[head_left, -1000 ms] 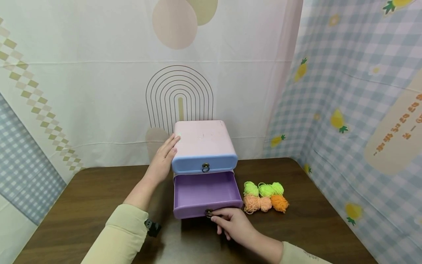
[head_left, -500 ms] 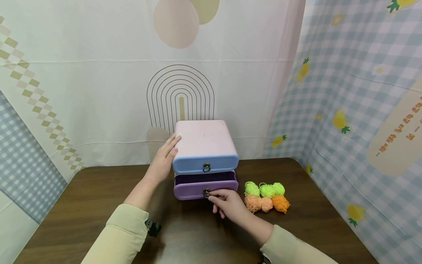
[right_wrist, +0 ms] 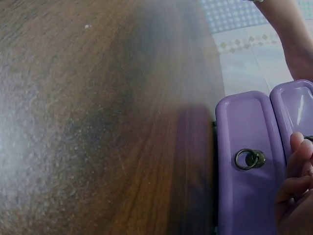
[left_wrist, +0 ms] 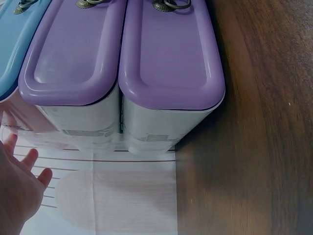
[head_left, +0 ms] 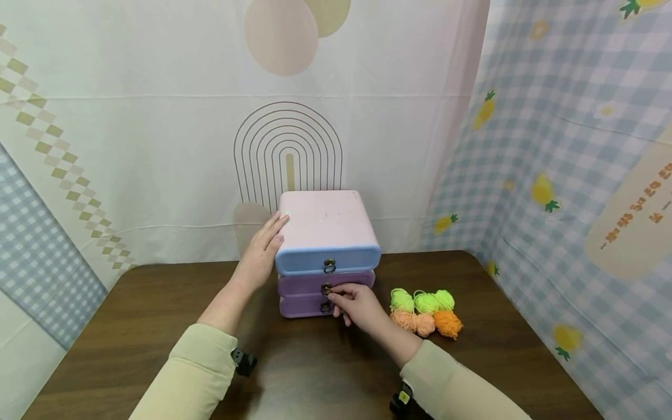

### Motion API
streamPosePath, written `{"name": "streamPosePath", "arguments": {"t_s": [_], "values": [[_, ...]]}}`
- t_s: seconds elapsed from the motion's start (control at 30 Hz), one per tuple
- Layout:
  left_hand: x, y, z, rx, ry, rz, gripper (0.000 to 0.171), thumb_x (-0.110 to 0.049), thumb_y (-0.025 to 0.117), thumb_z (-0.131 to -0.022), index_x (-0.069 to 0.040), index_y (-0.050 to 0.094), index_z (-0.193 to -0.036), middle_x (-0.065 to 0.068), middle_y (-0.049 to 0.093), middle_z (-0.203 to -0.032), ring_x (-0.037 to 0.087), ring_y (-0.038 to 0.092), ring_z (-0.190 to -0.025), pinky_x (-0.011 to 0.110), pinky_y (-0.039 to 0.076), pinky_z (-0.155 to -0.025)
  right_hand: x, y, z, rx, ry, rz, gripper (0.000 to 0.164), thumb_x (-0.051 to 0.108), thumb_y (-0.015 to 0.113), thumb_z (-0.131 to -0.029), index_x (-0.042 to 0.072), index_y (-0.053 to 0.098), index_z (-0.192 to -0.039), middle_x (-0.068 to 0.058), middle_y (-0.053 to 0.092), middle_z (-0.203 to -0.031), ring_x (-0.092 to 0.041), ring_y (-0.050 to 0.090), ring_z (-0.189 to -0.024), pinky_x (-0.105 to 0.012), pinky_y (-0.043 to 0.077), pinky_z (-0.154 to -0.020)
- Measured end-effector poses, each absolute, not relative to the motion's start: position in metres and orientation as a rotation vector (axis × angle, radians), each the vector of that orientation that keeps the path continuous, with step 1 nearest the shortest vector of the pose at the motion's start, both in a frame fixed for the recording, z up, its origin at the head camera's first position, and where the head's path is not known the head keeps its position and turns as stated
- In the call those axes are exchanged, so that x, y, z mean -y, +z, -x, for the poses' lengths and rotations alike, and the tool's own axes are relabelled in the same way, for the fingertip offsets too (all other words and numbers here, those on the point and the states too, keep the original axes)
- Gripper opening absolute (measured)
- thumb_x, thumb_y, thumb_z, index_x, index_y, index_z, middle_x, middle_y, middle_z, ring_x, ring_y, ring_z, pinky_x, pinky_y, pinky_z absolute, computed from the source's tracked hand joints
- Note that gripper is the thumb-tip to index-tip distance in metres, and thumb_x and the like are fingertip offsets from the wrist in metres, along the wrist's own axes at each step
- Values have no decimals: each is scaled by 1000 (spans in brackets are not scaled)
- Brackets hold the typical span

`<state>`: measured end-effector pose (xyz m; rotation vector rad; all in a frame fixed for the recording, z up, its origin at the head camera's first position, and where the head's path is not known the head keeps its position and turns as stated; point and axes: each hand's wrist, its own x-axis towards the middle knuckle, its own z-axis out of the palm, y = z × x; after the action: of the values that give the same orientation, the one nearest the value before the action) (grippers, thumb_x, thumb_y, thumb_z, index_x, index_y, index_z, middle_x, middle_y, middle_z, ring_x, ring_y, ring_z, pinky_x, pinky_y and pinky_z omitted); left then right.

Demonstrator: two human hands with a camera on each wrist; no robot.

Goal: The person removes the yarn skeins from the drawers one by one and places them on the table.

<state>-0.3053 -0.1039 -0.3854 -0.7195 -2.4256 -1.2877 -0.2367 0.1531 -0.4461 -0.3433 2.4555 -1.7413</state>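
A stacked drawer box with a pink top (head_left: pixel 325 217) stands at the back of the table. Its blue top drawer (head_left: pixel 301 261), purple middle drawer (head_left: pixel 299 285) and purple bottom drawer (head_left: pixel 300 307) are all pushed in. Straight fingers of my left hand (head_left: pixel 257 255) rest against the box's upper left edge; the left wrist view shows that hand (left_wrist: pixel 20 188) beside the pink casing. My right hand (head_left: pixel 363 308) pinches the ring pull (head_left: pixel 326 289) of the middle drawer. In the right wrist view, the bottom drawer's ring pull (right_wrist: pixel 245 159) hangs free beside my fingers.
Small yarn balls lie on the brown table (head_left: pixel 173 326) right of the box: green ones (head_left: pixel 433 301), peach ones (head_left: pixel 412 322) and an orange one (head_left: pixel 448 324). A white patterned cloth (head_left: pixel 157 146) hangs behind, and a blue checked cloth (head_left: pixel 567 175) on the right.
The purple middle drawer has slid back from well open to closed, pushed by my right hand at its ring pull. My left hand has stayed on the box.
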Motion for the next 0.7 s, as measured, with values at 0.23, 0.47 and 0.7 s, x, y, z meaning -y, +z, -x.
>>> {"name": "streamPosePath", "arguments": {"t_s": [0.23,0.47,0.7], "values": [[103,-385,305,2420,-1281,726,48,-35,34,-108,-21,40,-153,0,24,-163,32,21,-148,58,17,-116,-154,-445,236,-2461,-1730,340,25,17,61,-99,1,70,-116,-5,66,-67,-12,50,-43,-51,50,-49],[104,-386,305,2434,-1278,716,48,-37,33,-108,-21,40,-154,-1,23,-164,32,20,-149,59,16,-116,-155,-446,235,-2471,-1688,351,25,18,63,-98,1,69,-116,-3,65,-65,-12,50,-43,-47,51,-48],[104,-386,305,2442,-1262,710,49,-37,33,-108,-22,40,-154,-1,23,-163,32,20,-149,59,17,-116,-166,-460,229,-2483,-1607,359,27,20,66,-97,3,70,-117,-4,64,-62,-11,48,-41,-34,46,-42]]}}
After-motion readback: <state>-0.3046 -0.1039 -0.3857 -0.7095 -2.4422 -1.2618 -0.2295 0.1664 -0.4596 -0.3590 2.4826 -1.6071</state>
